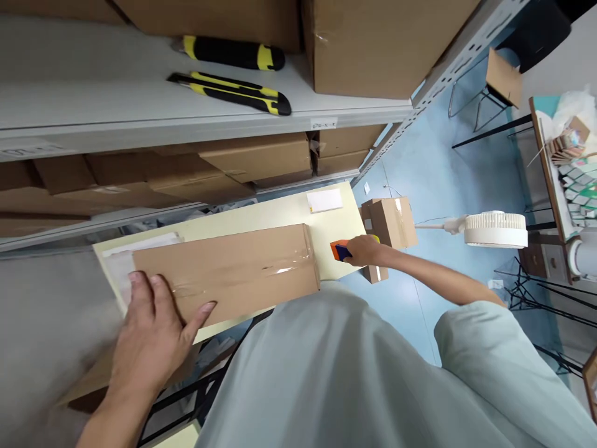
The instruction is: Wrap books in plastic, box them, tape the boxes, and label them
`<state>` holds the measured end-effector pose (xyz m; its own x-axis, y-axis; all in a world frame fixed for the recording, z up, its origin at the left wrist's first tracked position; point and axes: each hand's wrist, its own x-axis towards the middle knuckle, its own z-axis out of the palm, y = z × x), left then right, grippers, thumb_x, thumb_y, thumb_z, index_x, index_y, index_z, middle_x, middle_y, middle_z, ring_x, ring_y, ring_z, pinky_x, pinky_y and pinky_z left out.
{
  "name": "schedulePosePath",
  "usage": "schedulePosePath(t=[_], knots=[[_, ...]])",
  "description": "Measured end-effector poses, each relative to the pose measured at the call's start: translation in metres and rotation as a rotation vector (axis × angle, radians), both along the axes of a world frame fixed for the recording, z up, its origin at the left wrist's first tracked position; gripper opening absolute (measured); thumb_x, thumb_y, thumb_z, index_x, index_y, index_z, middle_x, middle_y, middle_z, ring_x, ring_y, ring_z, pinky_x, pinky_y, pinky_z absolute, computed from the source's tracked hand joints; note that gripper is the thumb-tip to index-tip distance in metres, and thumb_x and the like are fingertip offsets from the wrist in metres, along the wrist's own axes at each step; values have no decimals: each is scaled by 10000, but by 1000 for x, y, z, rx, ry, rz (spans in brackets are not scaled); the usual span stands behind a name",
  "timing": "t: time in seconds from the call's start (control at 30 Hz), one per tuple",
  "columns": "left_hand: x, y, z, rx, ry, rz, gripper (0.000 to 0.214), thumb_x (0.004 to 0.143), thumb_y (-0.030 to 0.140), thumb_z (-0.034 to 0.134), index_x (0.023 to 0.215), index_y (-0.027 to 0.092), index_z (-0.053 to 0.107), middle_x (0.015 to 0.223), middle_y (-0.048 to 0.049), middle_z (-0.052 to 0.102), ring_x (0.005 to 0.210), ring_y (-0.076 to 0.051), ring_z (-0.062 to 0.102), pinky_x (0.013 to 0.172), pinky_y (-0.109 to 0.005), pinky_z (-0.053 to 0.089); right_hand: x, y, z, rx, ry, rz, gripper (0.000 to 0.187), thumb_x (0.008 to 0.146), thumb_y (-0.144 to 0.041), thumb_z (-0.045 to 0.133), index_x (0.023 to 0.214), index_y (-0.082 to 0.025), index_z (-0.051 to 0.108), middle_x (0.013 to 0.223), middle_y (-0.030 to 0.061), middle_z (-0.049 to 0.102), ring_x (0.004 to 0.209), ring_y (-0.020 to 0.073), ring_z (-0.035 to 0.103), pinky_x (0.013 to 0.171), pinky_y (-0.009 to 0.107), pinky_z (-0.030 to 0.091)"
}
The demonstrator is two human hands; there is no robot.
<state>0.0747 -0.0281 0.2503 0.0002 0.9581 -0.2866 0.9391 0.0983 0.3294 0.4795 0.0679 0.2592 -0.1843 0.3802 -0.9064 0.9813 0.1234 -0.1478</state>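
Observation:
A long brown cardboard box (233, 267) with clear tape on its top lies on a pale yellow tabletop (261, 214). My left hand (152, 330) rests on the box's left end, fingers spread and thumb stretched across the top. Off the right end of the box, apart from it, my right hand (366, 250) is closed around an orange and dark blue handheld tool (341, 250). A bit of yellow-green shows on the far side of that hand. The fingers cover most of the tool, so its kind is unclear.
Two black and yellow utility knives (233, 54) lie on a grey shelf (93, 81) beside cardboard boxes (373, 50). Lower shelves hold more boxes (261, 155). White paper (119, 261) sits partly under the long box. A white fan (495, 230) and cartons (389, 221) stand right.

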Motion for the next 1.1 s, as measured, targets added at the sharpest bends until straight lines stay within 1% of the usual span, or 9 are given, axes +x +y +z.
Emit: schedulePosePath(t=[0.1,0.2,0.3,0.43,0.57,0.73,0.9,0.97,1.1], knots=[[3,-4,4,86,25,-59,964,1017,638,368,1717,4,173,1802,-300,50,1681,-459,42,1316,-697,162,2,-14,17,70,-44,-77,284,1038,-457,569,1035,-197,683,1042,159,743,982,333,737,749,389,520],[1,-11,3,147,-10,-10,844,1049,610,406,1703,85,316,1784,-259,234,1682,-435,107,1321,-701,157,0,-23,48,150,-55,-119,332,1057,-515,530,1072,-211,661,1054,159,744,1025,345,731,758,386,502],[-8,-21,-9,204,-155,60,663,1052,552,501,1602,184,538,1682,-208,488,1638,-390,318,1327,-621,269,-9,-30,80,223,-97,-177,372,1061,-555,507,1099,-213,649,1007,154,747,1003,354,737,743,386,482],[-22,-34,-32,297,-255,86,448,1048,490,578,1413,267,712,1531,-159,662,1567,-357,466,1286,-593,383,-31,-38,115,339,-155,-250,419,1067,-575,494,1166,-192,630,969,152,759,951,364,746,684,390,451],[-28,-41,-51,488,-354,54,331,1041,406,642,1316,254,749,1434,-144,720,1487,-334,572,1265,-578,447,-58,-43,139,439,-147,-257,450,1063,-583,516,1217,-172,618,867,121,748,839,352,746,619,376,412],[-39,-43,-57,762,-398,-17,298,1059,287,619,1327,201,716,1257,-115,764,1334,-302,701,1144,-524,600,-102,-38,151,691,105,-184,360,1042,-552,611,1132,-205,631,801,68,706,740,300,717,607,340,400],[-46,-17,-25,818,-337,-90,340,1030,280,675,1365,225,702,1073,-98,786,1143,-302,764,1032,-482,645,-157,-15,157,801,361,-74,293,1048,-527,634,1028,-235,608,792,35,687,660,238,643,583,324,386],[-42,4,5,820,-349,-73,469,1029,309,681,1488,234,625,1079,-98,786,1104,-296,763,1096,-518,598,-178,-1,160,847,435,-8,280,1054,-507,637,1037,-229,605,832,44,701,696,239,644,611,327,413],[-32,58,72,881,-482,-75,597,1037,295,646,1614,244,502,1486,-165,658,1439,-326,598,1204,-527,505,-216,43,162,965,581,96,288,1052,-493,657,1033,-209,608,954,84,725,827,257,660,753,359,493]])
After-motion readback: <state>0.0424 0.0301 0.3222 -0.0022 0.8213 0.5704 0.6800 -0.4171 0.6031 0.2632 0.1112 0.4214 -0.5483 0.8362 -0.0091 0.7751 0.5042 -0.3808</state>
